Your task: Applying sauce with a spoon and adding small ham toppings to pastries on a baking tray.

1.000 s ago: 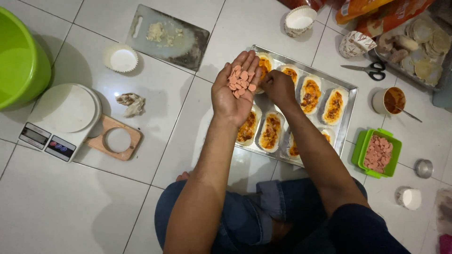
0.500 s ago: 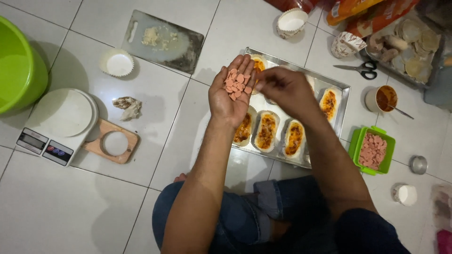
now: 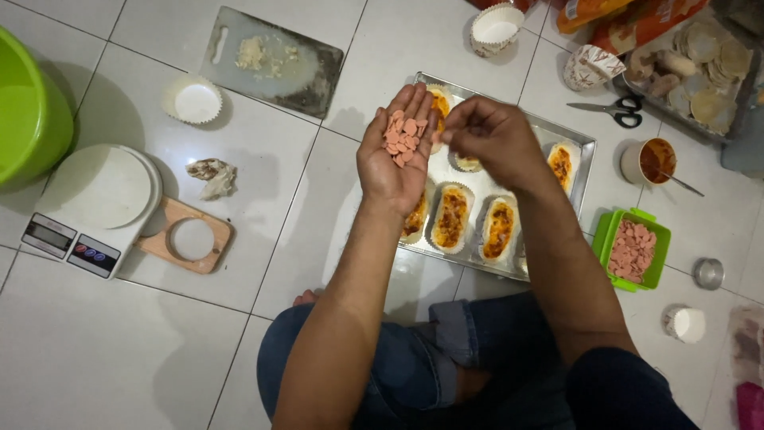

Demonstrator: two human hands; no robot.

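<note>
1. At the top right edge, orange snack bags (image 3: 629, 20) lie cut off by the frame; their print is too small to make out.
2. Beside them a patterned paper cup (image 3: 593, 65) lies tilted, next to black-handled scissors (image 3: 611, 110).
3. The right margin hides most of a dark tray of pale round wrappers (image 3: 704, 76) and a pink thing (image 3: 748, 402) at the bottom corner.
4. Left hand (image 3: 395, 155) is held flat, palm up, above the metal baking tray (image 3: 577, 171), cradling a heap of pink sausage slices (image 3: 404, 135).
5. Right hand (image 3: 485, 139) hovers just beside it, fingers pinched together; whether a slice sits between the fingertips cannot be told.
6. The baking tray holds oval paper cases of dough with orange sauce (image 3: 452, 216); some are covered by the hands.
7. Near the tray's right side, a green tub (image 3: 633, 248) holds more pink slices, and a round cup of red sauce (image 3: 654, 161) has a spoon in it.
8. Further left stand a white kitchen scale (image 3: 87, 207), a wooden ring cutter (image 3: 187, 239), a crumb-strewn cutting board (image 3: 270, 60) and a green bowl (image 3: 28, 111), cut off.
</note>
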